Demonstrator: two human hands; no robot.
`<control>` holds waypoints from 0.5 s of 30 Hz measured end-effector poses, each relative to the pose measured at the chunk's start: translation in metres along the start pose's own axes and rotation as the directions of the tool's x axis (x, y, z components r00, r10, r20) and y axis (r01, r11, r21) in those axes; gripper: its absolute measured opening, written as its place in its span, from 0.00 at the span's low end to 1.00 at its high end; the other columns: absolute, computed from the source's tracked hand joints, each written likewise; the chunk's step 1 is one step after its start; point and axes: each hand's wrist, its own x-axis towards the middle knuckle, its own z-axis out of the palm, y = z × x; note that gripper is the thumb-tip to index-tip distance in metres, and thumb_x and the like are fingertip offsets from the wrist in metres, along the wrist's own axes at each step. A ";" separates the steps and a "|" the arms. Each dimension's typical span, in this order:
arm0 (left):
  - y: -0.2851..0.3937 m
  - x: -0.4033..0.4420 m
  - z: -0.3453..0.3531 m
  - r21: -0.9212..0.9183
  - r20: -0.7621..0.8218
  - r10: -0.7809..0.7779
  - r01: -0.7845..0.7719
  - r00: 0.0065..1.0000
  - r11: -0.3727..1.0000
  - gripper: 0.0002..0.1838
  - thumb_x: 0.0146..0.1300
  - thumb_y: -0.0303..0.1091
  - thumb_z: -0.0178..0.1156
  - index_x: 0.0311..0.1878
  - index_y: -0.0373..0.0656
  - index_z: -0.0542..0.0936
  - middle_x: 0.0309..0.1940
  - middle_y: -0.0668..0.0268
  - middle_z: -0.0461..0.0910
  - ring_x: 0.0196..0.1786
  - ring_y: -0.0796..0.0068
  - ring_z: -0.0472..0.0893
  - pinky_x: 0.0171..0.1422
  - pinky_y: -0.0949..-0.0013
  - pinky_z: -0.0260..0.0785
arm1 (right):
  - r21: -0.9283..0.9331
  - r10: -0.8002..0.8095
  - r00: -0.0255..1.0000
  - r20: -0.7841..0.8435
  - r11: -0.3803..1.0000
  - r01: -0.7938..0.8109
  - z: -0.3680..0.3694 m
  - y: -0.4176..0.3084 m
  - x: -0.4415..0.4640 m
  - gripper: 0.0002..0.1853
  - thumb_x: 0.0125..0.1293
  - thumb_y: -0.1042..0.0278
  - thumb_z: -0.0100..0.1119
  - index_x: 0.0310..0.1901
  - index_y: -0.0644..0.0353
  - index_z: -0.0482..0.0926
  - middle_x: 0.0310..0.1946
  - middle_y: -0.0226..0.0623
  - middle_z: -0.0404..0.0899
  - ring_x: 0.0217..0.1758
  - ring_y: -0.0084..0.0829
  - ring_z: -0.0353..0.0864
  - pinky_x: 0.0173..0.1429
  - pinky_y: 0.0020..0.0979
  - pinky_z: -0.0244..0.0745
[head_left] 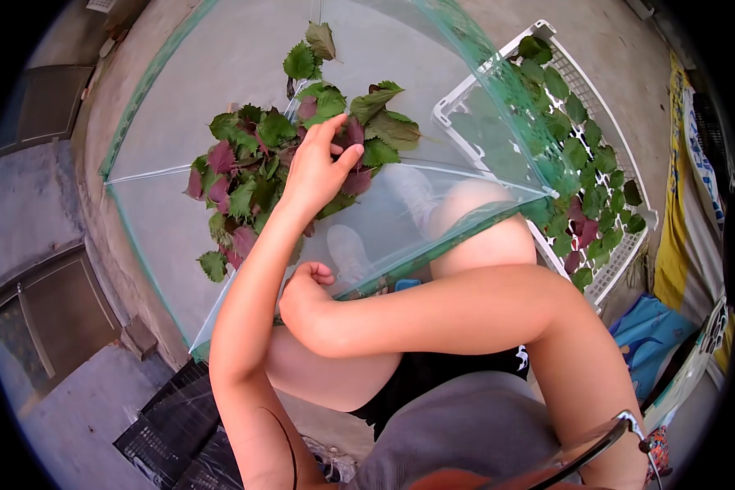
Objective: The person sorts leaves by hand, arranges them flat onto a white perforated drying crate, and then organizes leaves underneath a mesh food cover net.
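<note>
A loose heap of green and purple leaves lies on a translucent mesh cover with green edging. My left hand reaches over the right part of the heap, thumb and fingers apart, fingertips at the leaves near a purple one. Closer to my body, my right hand is curled beside the mesh's near edge, below the heap; whatever its fingers hold, if anything, is hidden. My right forearm crosses above my legs.
At the right stands a white plastic crate with green and purple leaves spread in it, partly behind the mesh. Yellow and white sacking and a blue cloth lie farther right. Black crates are at the lower left.
</note>
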 end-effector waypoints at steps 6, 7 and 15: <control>-0.009 0.019 0.006 0.096 -0.105 -0.004 0.014 0.994 0.995 0.11 0.52 0.33 0.67 0.35 0.37 0.78 0.32 0.59 0.78 0.33 0.65 0.77 0.39 0.65 0.69 | -0.003 -0.053 0.998 0.045 0.999 0.054 -0.004 0.006 -0.005 0.16 0.47 0.67 0.58 0.39 0.65 0.80 0.35 0.47 0.76 0.32 0.42 0.74 0.34 0.44 0.68; -0.007 0.018 -0.002 0.051 -0.138 -0.071 0.079 0.988 0.996 0.11 0.52 0.31 0.67 0.35 0.36 0.79 0.29 0.61 0.78 0.28 0.71 0.76 0.36 0.68 0.68 | 0.007 -0.054 0.998 0.039 0.999 0.054 -0.005 0.007 -0.005 0.16 0.47 0.67 0.58 0.39 0.65 0.80 0.35 0.47 0.76 0.32 0.42 0.74 0.34 0.44 0.68; -0.065 0.010 -0.069 -0.106 -0.368 -0.179 0.150 0.913 0.983 0.08 0.59 0.27 0.62 0.42 0.36 0.80 0.28 0.70 0.80 0.29 0.85 0.76 0.32 0.78 0.70 | 0.034 -0.039 0.999 0.034 0.999 0.038 -0.005 0.008 -0.005 0.16 0.48 0.67 0.58 0.40 0.65 0.80 0.36 0.48 0.77 0.34 0.43 0.75 0.36 0.46 0.68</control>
